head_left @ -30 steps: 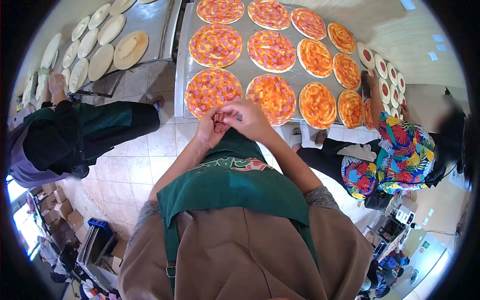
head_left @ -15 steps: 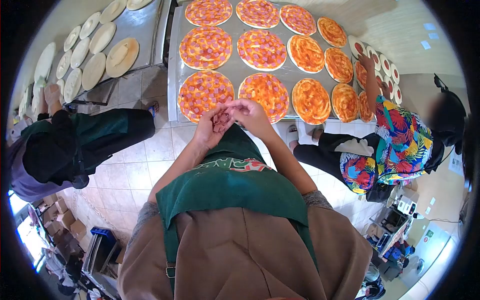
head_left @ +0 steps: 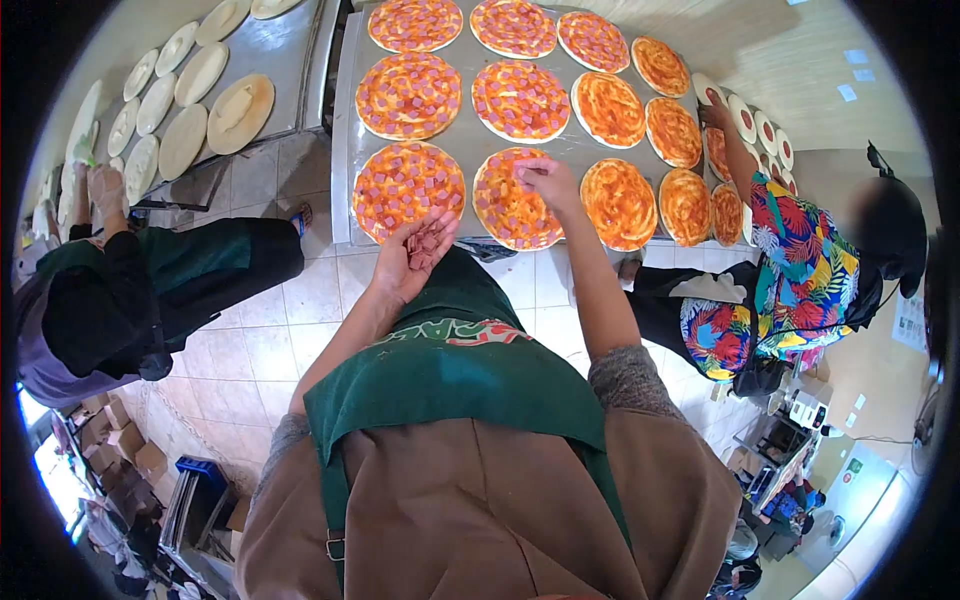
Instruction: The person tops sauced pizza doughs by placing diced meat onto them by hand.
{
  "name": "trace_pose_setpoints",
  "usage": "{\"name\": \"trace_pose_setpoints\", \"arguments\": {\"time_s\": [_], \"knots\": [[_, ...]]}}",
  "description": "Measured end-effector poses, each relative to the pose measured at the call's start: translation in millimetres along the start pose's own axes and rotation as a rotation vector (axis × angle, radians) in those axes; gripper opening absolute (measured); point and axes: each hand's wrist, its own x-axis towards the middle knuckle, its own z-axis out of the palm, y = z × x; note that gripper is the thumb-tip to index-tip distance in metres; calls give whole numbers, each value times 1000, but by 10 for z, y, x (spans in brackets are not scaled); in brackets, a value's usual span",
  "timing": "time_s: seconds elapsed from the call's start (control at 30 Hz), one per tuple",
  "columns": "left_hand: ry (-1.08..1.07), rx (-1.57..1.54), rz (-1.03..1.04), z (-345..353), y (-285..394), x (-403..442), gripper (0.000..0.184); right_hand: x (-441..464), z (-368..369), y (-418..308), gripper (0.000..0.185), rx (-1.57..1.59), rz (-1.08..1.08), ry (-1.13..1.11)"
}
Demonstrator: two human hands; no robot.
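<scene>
My left hand (head_left: 405, 258) is cupped palm up in front of the table's near edge, holding a small heap of diced ham (head_left: 425, 246). Over the near-row pizza (head_left: 510, 215), my right hand (head_left: 550, 184) has its fingertips pinched together; whatever is between them is hidden. That pizza has red sauce and scattered pink ham cubes, and the hand covers part of its upper right. Just beyond my left hand lies another pizza (head_left: 405, 185), dotted with ham all over. To the right is a pizza (head_left: 618, 205) with sauce only.
More pizzas cover the metal table (head_left: 345, 150), ham-topped at left, sauced at right. On the right, a co-worker in a floral shirt (head_left: 800, 270) reaches over sauced bases. At left, another person (head_left: 110, 300) works by a table (head_left: 290, 90) with plain dough rounds (head_left: 185, 140).
My right hand has moved away from my left palm, forward and right, over the near-row pizza. My left hand has lowered slightly, and its ham heap is more exposed.
</scene>
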Motion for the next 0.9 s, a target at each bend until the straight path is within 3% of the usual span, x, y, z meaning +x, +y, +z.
{"name": "trace_pose_setpoints", "arguments": {"time_s": [0.07,0.17,0.27,0.57,0.67,0.77,0.9], "knots": [[11,8,6,-7,18,-26,41,189,-41,84,21,-193,50,-33],[24,23,23,4,51,-83,41,229,76,24,17,-541,-75,-4],[39,16,38,-55,67,-110,41,304,111,110,14,-670,-264,-100],[39,-13,63,-172,72,-111,40,212,249,-101,14,-1042,-241,90],[41,-16,70,-138,73,-126,40,302,33,-33,14,-782,-240,187],[43,-15,67,-127,75,-117,40,436,-223,85,13,-262,34,86],[43,6,54,-152,49,-55,39,454,-214,106,15,-538,-90,76]]}}
